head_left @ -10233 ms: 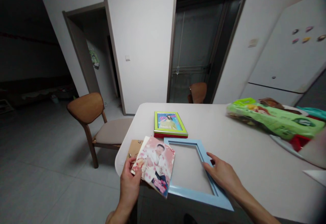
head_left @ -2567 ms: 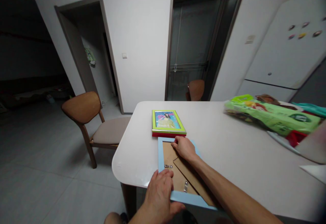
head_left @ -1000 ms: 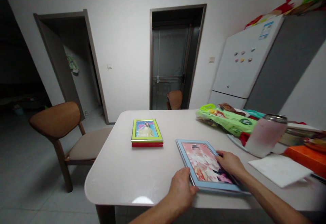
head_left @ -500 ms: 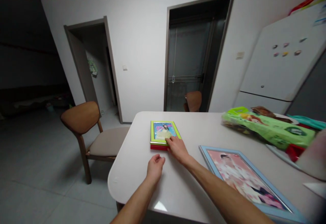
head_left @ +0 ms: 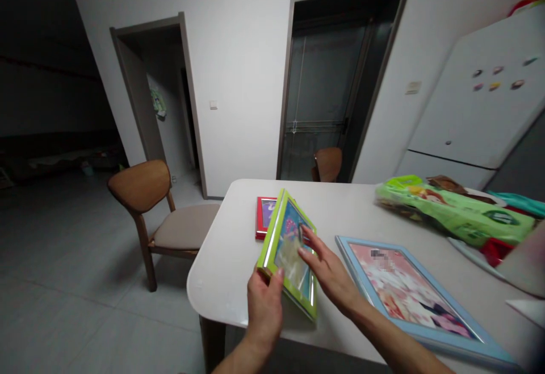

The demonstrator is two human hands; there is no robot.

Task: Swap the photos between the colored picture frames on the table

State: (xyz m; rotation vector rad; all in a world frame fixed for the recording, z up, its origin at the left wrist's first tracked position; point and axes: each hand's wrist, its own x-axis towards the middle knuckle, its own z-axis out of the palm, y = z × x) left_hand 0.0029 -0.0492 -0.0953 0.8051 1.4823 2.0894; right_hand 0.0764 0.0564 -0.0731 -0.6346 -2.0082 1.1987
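A lime-green picture frame [head_left: 293, 249] is lifted off the table and tilted, its picture facing right. My left hand [head_left: 264, 303] grips its lower left corner, thumb on the front. Against the picture side rests my right hand [head_left: 326, 266], fingers stretched out and apart; whether the fingertips touch the glass is hard to tell. Behind the green frame lies a red picture frame [head_left: 260, 221] flat on the table, partly hidden. To the right of my right hand, a larger light-blue picture frame [head_left: 357, 269] with a pink picture lies face up.
The white table [head_left: 225, 249] has a rounded near-left corner. On its right side sit a green plastic package [head_left: 460, 209] and a red item [head_left: 494, 252]. A wooden chair [head_left: 140, 187] stands left of the table, another chair [head_left: 328, 164] behind it. A white fridge [head_left: 464, 113] is at the right.
The green frame has been lifted from the red one, brought nearer and tilted. My left hand has taken hold of its corner; my right hand's fingers have spread across its front.
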